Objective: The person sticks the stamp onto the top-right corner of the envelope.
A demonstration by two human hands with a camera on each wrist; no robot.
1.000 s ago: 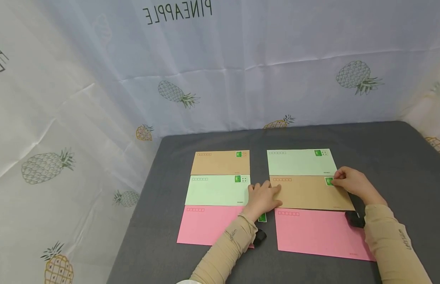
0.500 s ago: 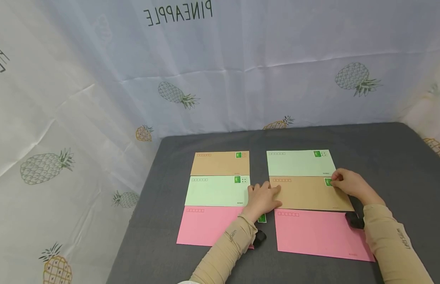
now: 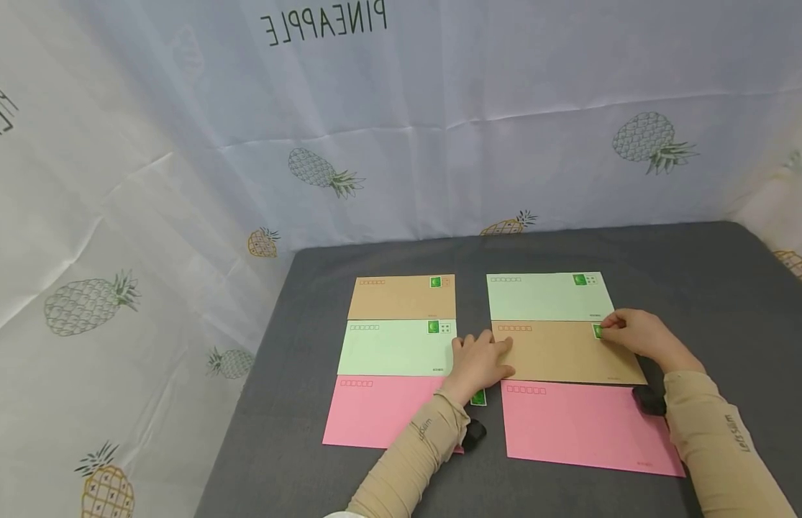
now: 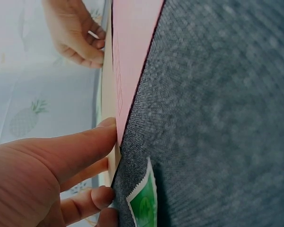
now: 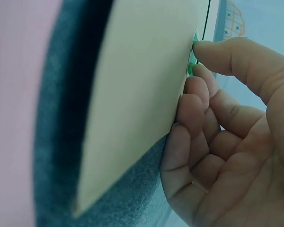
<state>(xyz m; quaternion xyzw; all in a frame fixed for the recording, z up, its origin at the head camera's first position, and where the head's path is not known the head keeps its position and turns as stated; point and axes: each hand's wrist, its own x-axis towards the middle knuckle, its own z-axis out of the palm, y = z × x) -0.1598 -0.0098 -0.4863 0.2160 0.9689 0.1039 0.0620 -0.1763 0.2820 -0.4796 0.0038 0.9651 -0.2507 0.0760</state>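
Observation:
A brown envelope [image 3: 556, 356] lies in the middle of the right-hand column. My left hand [image 3: 478, 363] presses on its left end, fingers spread; the left wrist view shows the thumb at its edge. At the envelope's top right corner, my right hand [image 3: 646, 338] holds a green stamp [image 3: 597, 331] between thumb and index finger. In the right wrist view the fingertips partly hide the stamp [image 5: 191, 67], and the other fingers curl beside the envelope. A loose green stamp [image 4: 144, 205] sits on the dark cloth below my left hand, one corner raised.
Above the brown envelope lies a stamped green envelope [image 3: 543, 298]; below it, a pink envelope [image 3: 582, 424]. The left column has stamped brown [image 3: 401, 298] and green [image 3: 394, 349] envelopes and a pink one [image 3: 375, 410], partly under my left forearm. A pineapple-print curtain [image 3: 439, 180] hangs behind the table.
My right fingertips have shifted slightly left over the stamp, which is more covered now. The left hand stays in place on the brown envelope.

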